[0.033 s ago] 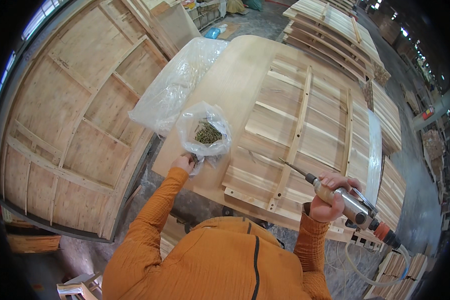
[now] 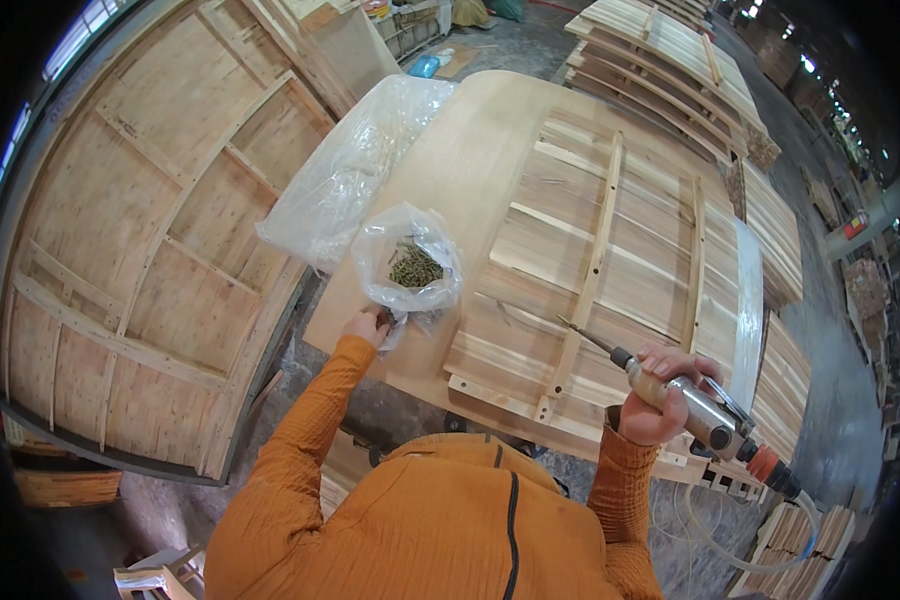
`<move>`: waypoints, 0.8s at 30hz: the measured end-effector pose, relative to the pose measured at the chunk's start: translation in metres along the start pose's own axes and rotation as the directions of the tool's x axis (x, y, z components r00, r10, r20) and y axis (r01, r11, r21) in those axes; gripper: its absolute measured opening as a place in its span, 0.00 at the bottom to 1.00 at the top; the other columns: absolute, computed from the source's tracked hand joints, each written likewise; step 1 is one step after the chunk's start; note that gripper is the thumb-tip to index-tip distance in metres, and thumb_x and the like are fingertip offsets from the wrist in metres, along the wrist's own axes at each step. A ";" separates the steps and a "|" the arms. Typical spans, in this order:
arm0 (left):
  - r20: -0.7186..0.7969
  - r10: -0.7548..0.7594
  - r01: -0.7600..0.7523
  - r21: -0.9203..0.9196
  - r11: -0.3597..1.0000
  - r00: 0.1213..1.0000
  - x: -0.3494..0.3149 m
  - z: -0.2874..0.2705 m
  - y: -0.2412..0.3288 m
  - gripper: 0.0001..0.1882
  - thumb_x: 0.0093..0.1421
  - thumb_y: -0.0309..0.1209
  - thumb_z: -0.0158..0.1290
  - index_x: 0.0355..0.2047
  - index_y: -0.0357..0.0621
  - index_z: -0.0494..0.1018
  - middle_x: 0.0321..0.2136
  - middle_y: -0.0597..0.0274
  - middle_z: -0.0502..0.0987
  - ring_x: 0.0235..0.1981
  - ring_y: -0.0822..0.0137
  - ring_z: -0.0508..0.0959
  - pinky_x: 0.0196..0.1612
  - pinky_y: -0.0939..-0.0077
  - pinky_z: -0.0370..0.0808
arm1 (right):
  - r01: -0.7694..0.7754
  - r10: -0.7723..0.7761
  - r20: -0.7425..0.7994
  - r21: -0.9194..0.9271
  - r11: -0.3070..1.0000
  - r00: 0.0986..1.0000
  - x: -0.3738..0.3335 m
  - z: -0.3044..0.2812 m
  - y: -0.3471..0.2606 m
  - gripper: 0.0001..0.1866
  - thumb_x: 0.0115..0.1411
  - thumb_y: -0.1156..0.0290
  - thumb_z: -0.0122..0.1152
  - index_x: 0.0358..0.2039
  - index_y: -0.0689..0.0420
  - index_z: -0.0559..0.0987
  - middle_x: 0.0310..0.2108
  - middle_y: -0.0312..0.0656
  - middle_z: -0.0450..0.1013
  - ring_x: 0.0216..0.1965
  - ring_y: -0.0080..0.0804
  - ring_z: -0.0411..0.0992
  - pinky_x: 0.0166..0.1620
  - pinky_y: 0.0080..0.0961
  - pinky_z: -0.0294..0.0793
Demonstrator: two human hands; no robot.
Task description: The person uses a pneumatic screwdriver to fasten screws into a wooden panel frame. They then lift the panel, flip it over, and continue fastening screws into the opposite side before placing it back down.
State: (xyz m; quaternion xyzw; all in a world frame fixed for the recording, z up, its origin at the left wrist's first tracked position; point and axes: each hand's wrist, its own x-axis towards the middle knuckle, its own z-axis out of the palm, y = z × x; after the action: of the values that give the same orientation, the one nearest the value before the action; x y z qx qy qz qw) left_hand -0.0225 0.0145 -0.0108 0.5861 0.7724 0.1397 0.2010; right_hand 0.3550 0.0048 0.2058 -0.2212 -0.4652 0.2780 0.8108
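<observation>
In my right hand (image 2: 656, 408) is a pneumatic screwdriver (image 2: 705, 412), its silver body gripped by wrapped fingers. The driver's long thin bit points up and left over the slatted wooden panel (image 2: 560, 270), and an air hose trails from its orange-and-black rear end. My left hand (image 2: 367, 326) is closed at the near edge of a clear plastic bag (image 2: 378, 262). Something small and dark shows at those fingertips, too small to make out. Inside the opened bag lies a heap of brass-coloured screws (image 2: 415, 267). Two battens with dark holes run across the panel's slats.
Under the panel and bag is a smooth pale wooden board (image 2: 470, 150). Beyond the bag lies a large clear plastic sheet (image 2: 360, 160). A big framed plywood panel (image 2: 160, 230) stands at left. Slatted panels are stacked (image 2: 660, 70) at far right. A hose (image 2: 760, 567) loops at lower right.
</observation>
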 end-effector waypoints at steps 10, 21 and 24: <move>0.019 -0.072 0.074 -0.135 0.988 0.997 0.005 0.005 -0.009 0.10 0.47 0.31 0.52 0.31 0.42 0.74 0.27 0.52 0.76 0.30 0.57 0.76 0.36 0.66 0.72 | -0.044 0.044 0.014 0.032 0.999 0.999 -0.006 -0.006 -0.001 0.21 0.45 0.69 0.52 0.40 0.60 0.60 0.19 0.42 0.64 0.22 0.33 0.66 0.30 0.35 0.69; -0.075 -0.101 0.086 -0.174 0.981 0.992 0.005 0.012 -0.020 0.11 0.47 0.30 0.53 0.33 0.43 0.75 0.29 0.52 0.76 0.31 0.56 0.76 0.37 0.68 0.72 | -0.080 0.078 0.048 0.051 0.995 0.996 -0.001 -0.022 -0.007 0.21 0.45 0.70 0.52 0.41 0.60 0.60 0.20 0.41 0.64 0.23 0.32 0.66 0.30 0.33 0.68; -0.168 -0.139 0.072 -0.355 0.932 0.976 0.001 0.014 -0.014 0.09 0.46 0.31 0.54 0.29 0.42 0.76 0.28 0.51 0.75 0.31 0.55 0.75 0.38 0.68 0.72 | -0.079 0.076 0.056 0.054 0.995 0.996 -0.002 -0.026 -0.009 0.21 0.45 0.70 0.52 0.41 0.59 0.61 0.20 0.41 0.64 0.22 0.31 0.65 0.30 0.33 0.68</move>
State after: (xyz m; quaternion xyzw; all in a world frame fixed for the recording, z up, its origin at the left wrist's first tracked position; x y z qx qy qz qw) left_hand -0.0283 0.0115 -0.0297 0.4829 0.7818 0.3177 0.2336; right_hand 0.3796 -0.0054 0.1975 -0.2084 -0.4699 0.3280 0.7926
